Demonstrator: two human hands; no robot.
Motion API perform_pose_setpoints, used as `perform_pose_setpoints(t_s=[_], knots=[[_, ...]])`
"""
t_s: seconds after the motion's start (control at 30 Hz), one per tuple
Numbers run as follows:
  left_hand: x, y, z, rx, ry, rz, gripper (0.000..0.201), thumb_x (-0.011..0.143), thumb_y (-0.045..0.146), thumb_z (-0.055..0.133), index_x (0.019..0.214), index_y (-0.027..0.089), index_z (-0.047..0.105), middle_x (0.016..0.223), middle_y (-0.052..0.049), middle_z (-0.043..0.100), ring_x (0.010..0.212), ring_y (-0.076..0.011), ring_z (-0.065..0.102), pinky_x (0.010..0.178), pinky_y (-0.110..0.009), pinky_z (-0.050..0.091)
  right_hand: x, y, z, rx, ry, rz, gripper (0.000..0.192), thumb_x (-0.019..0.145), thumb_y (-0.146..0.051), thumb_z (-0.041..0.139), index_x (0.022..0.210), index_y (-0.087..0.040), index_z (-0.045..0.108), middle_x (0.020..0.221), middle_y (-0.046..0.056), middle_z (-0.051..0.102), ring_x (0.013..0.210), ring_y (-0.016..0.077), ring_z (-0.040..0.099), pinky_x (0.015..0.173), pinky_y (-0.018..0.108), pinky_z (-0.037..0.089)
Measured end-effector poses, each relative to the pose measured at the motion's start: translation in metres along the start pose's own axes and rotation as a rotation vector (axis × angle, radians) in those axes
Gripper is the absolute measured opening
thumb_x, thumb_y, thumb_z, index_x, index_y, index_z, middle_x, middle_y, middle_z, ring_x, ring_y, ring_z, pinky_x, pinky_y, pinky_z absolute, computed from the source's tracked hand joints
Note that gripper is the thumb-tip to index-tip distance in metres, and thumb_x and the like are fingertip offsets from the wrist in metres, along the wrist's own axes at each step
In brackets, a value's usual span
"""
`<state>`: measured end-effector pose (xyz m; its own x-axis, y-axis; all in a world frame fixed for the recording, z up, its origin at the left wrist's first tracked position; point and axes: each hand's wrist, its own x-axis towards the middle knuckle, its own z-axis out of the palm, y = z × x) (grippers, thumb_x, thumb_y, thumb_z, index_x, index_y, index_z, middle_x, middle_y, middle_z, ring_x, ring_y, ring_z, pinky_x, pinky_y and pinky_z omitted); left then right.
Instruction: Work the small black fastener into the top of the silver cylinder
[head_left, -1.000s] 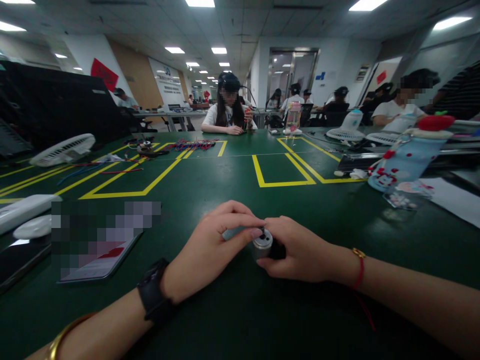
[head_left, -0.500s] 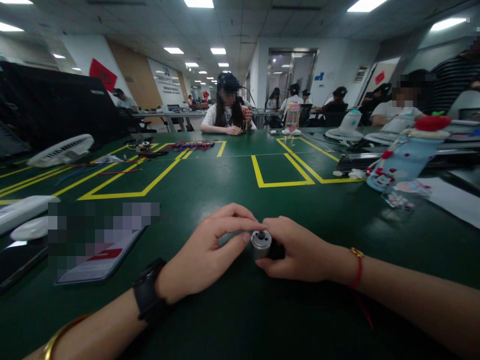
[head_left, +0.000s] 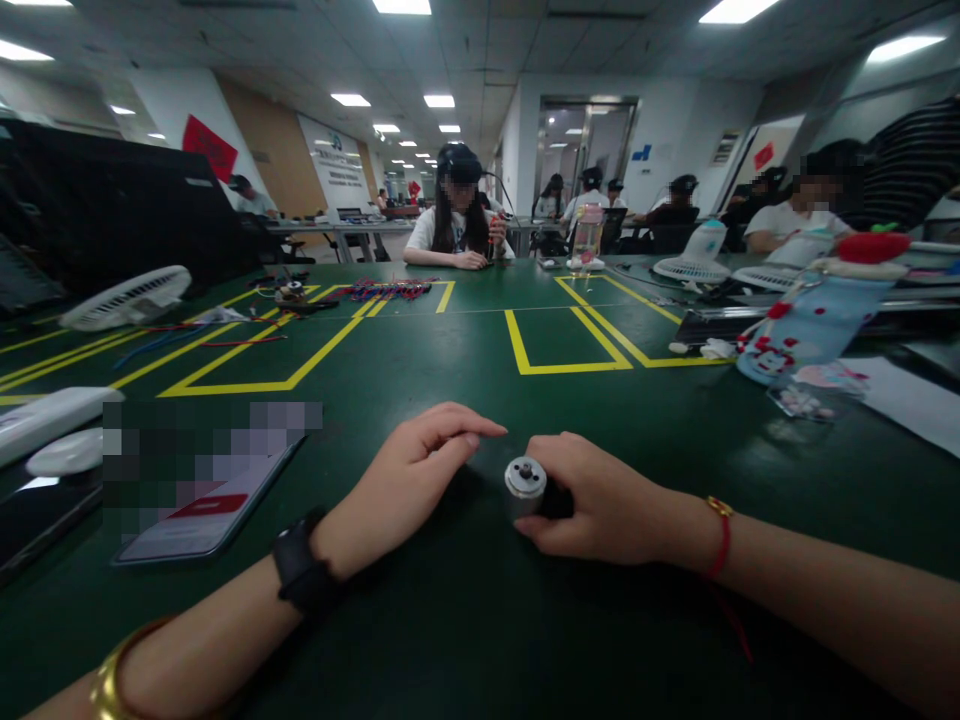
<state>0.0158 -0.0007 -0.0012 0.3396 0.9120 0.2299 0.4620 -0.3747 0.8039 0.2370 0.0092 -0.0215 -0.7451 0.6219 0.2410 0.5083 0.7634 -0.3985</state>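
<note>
motor: small silver cylinder (head_left: pixel 524 480) with a dark body behind it, standing on the green table (head_left: pixel 465 620), directly in front of the person and close to the near edge.
motor axis: upright; round metal end cap faces up, with a short dark hub at its centre.
right hand: right hand (head_left: pixel 600 500) wraps the motor from the right; thumb and fingertips pinch its side, the dark rear part is mostly hidden in the palm.
left hand: left hand (head_left: pixel 409 485) lies just left of the motor, apart from it (a clear strip of table shows between fingertip and cap). Fingers loosely curled, index stretched toward the motor, nothing held.
key relation: the motor sits to the right of the left fingertips and level with them; the right hand is the nearer, already on it.
wrists: black watch (head_left: pixel 300 575) and gold bangle (head_left: pixel 112 675) on the left arm; red cord bracelet (head_left: pixel 718 540) on the right.
left of motor: phone (head_left: pixel 202 515) lying flat, screen partly blurred; farther left, a white fan (head_left: pixel 127 298).
beyond motor: yellow tape outlines (head_left: pixel 562 345), then a seated person (head_left: pixel 457 225) at the far edge with a bundle of red and blue wires (head_left: pixel 386 290).
right of motor: pale blue bottle (head_left: pixel 814 320) with red cap, lying tilted, well apart.
</note>
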Motion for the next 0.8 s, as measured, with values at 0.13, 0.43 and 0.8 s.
perform_pose_setpoints(t_s=[0.13,0.43,0.8], knots=[[0.007,-0.016,-0.004,-0.087,0.003,-0.233,0.026,0.089,0.025,0.050,0.104,0.022,0.071,0.094,-0.002,0.070,0.088,-0.0193,0.063,0.080,-0.032,0.046,0.001,-0.001,-0.001,0.003,-0.007,0.013,0.024,0.075,-0.034,0.069,0.082,-0.019,0.051,0.079,-0.001,0.055,0.069,0.0146,0.045,0.064,0.029,0.032],[0.008,-0.022,-0.006,-0.252,0.020,-0.263,0.026,0.088,0.028,0.052,0.103,0.018,0.071,0.092,-0.003,0.070,0.086,-0.0166,0.062,0.082,-0.030,0.047,0.001,-0.002,-0.002,0.000,-0.030,0.036,0.024,0.075,-0.034,0.068,0.082,-0.019,0.051,0.080,0.000,0.055,0.070,0.0150,0.045,0.065,0.029,0.032],[0.007,-0.023,-0.008,-0.148,-0.014,-0.213,0.026,0.090,0.030,0.053,0.107,0.020,0.069,0.096,-0.004,0.070,0.089,-0.0190,0.064,0.084,-0.034,0.048,0.000,-0.002,-0.002,0.005,-0.023,0.018,0.023,0.076,-0.034,0.068,0.083,-0.019,0.051,0.080,0.000,0.056,0.070,0.0151,0.046,0.065,0.029,0.033]])
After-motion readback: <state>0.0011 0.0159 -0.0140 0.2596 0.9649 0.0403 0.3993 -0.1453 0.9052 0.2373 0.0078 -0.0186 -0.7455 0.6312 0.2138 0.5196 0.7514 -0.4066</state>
